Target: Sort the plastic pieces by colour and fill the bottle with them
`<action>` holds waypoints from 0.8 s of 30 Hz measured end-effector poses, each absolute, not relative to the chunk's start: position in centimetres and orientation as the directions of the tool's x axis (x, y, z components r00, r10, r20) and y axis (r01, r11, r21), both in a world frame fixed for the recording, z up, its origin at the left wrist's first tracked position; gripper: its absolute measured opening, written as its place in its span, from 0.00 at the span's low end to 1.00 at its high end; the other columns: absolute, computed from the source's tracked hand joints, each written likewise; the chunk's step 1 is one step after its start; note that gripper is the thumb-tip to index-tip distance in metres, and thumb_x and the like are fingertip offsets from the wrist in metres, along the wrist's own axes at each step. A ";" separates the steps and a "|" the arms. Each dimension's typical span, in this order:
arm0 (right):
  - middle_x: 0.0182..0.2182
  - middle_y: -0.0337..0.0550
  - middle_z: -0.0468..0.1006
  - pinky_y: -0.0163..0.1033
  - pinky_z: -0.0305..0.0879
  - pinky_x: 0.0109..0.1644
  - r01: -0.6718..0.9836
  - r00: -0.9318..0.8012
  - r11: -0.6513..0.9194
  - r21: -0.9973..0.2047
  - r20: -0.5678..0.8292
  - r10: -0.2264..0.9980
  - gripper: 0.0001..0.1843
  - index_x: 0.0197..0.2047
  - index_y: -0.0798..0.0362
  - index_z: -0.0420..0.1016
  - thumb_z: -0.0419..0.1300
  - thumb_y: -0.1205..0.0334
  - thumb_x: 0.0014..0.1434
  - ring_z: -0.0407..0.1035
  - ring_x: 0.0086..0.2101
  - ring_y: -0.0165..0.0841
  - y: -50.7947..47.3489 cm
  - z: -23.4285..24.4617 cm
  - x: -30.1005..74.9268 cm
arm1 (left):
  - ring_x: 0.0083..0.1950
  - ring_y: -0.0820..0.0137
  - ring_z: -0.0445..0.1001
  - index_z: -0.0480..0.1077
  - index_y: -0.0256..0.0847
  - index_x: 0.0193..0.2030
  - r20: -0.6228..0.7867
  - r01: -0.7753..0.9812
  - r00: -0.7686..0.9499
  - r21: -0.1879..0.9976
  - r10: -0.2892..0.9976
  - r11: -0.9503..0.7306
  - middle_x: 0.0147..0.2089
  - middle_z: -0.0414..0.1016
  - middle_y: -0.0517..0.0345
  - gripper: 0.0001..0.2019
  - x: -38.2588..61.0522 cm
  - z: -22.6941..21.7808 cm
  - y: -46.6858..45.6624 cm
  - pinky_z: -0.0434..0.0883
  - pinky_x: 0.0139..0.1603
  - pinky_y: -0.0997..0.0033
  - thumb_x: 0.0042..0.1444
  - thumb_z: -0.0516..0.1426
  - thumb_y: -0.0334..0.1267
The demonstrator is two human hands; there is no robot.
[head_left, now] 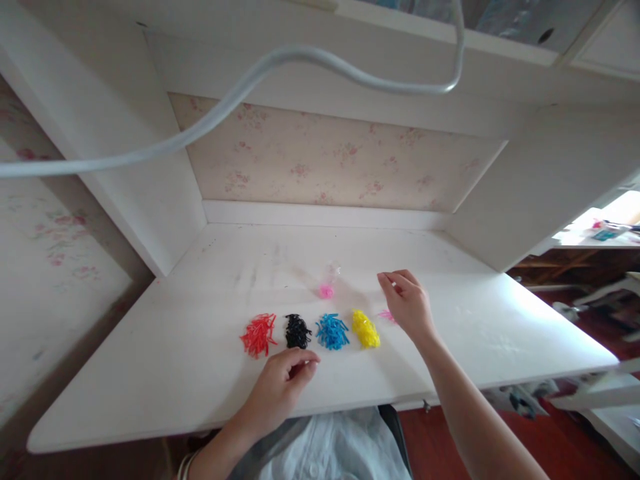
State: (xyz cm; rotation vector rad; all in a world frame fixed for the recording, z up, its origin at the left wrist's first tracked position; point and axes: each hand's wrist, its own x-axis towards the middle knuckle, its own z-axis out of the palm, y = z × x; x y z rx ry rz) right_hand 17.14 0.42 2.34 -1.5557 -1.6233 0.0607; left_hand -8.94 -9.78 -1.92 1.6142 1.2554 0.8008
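Thin, short coloured strands that look like small rubber bands lie in a row of piles: red [259, 335], black [297, 331], blue [333, 332] and yellow [366, 329]. At the right end, a few pink strands [387, 315] show, partly hidden by my right hand [406, 301]. That hand is raised over them, thumb and fingertips pinched; whatever they hold is too small to make out. My left hand [289, 381] is just in front of the black pile, its thumb and forefinger pressed together. Behind the blue pile lies a small clear container [332, 270] with pink bands [327, 291] at its near end.
The white desk [165, 353] has side panels and a low back ledge [320, 214]. Overhead is a shelf [410, 27], with a white cable [220, 110] looping across the upper view. A floral wall panel [320, 153] closes the back.
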 end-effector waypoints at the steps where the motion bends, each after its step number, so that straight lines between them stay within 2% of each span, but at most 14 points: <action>1: 0.34 0.43 0.74 0.34 0.59 0.31 0.790 0.172 0.190 -0.583 0.508 0.844 0.23 0.34 0.53 0.78 0.49 0.45 0.60 0.63 0.24 0.26 -0.1 1.7 18.1 | 0.34 0.68 0.71 0.75 0.42 0.42 -0.042 0.376 0.277 0.924 0.960 -0.068 0.35 0.77 0.57 0.15 -8.8 -1.8 -9.8 0.66 0.34 0.73 0.59 0.51 0.45; 6: 0.33 0.43 0.74 0.35 0.60 0.31 0.776 0.315 -0.013 -0.631 0.369 0.875 0.23 0.34 0.53 0.78 0.51 0.44 0.58 0.63 0.23 0.27 -3.1 -2.4 23.4 | 0.37 0.69 0.73 0.75 0.44 0.39 0.026 0.420 0.350 0.889 0.936 -0.182 0.37 0.77 0.58 0.12 -7.2 -1.0 -9.6 0.67 0.39 0.73 0.60 0.50 0.40; 9: 0.35 0.45 0.75 0.37 0.61 0.35 0.781 0.360 -0.093 -0.618 0.322 0.876 0.23 0.34 0.53 0.78 0.50 0.44 0.57 0.66 0.26 0.30 -4.7 -4.2 25.6 | 0.38 0.69 0.73 0.75 0.44 0.38 0.089 0.487 0.432 0.815 0.898 -0.315 0.36 0.77 0.57 0.12 -5.1 -0.1 -8.8 0.68 0.39 0.73 0.60 0.50 0.38; 13: 0.37 0.45 0.74 0.38 0.62 0.36 0.789 0.370 -0.129 -0.601 0.298 0.880 0.23 0.36 0.52 0.78 0.50 0.44 0.57 0.67 0.27 0.30 -5.6 -4.9 26.0 | 0.38 0.69 0.74 0.75 0.45 0.39 0.145 0.573 0.545 0.655 0.826 -0.493 0.38 0.77 0.57 0.11 -1.4 1.4 -6.7 0.68 0.39 0.73 0.60 0.50 0.37; 18: 0.38 0.42 0.73 0.38 0.61 0.36 0.822 0.314 -0.105 -0.559 0.292 0.903 0.21 0.41 0.49 0.77 0.52 0.45 0.56 0.66 0.26 0.29 -5.6 -4.9 25.2 | 0.41 0.64 0.75 0.75 0.44 0.39 0.104 0.702 0.622 0.366 0.776 -0.611 0.40 0.77 0.53 0.13 3.6 2.1 -3.2 0.71 0.41 0.67 0.60 0.49 0.39; 24: 0.36 0.41 0.73 0.38 0.61 0.37 0.807 0.357 -0.133 -0.575 0.297 0.885 0.16 0.38 0.50 0.77 0.52 0.54 0.54 0.66 0.26 0.29 -5.9 -5.1 25.7 | 0.42 0.61 0.76 0.75 0.40 0.42 0.034 0.732 0.638 0.286 0.770 -0.619 0.42 0.77 0.47 0.12 7.6 1.4 -0.2 0.72 0.40 0.65 0.57 0.51 0.35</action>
